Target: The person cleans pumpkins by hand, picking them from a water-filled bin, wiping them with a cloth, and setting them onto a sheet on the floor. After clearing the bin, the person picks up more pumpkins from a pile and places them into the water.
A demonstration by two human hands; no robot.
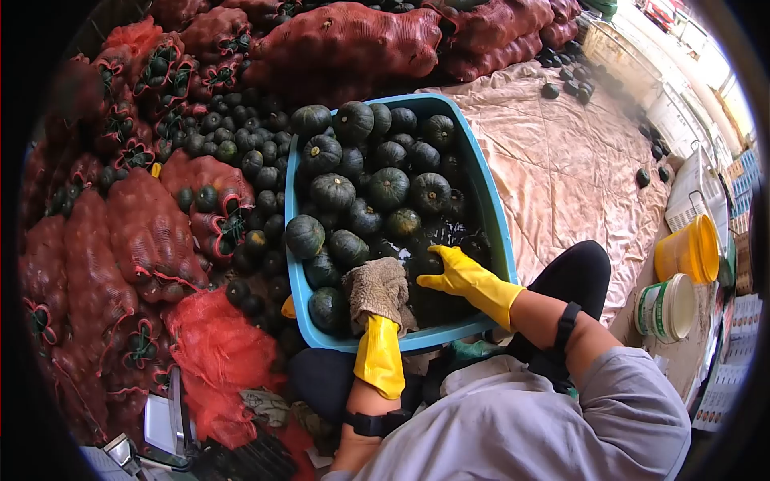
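Note:
A blue tub (491,188) in front of me holds dark green kabocha squashes (388,188) piled above dark water. My left hand (379,353), in a yellow rubber glove, grips a brown towelling cloth (375,287) that covers its fingers. The cloth is at the near side of the tub, beside a squash (329,309) by the left wall. My right hand (469,282), gloved the same way, reaches over the right rim with thumb and fingers spread. Its fingertips are close to a dark, wet squash (424,263) low in the tub.
Red mesh sacks (152,228) of squash are stacked on the left and at the back (345,44). Loose squashes (228,148) lie left of the tub. A tan sheet (537,152) with a few squashes (643,177) spreads right, near yellow (682,250) and white buckets (659,309).

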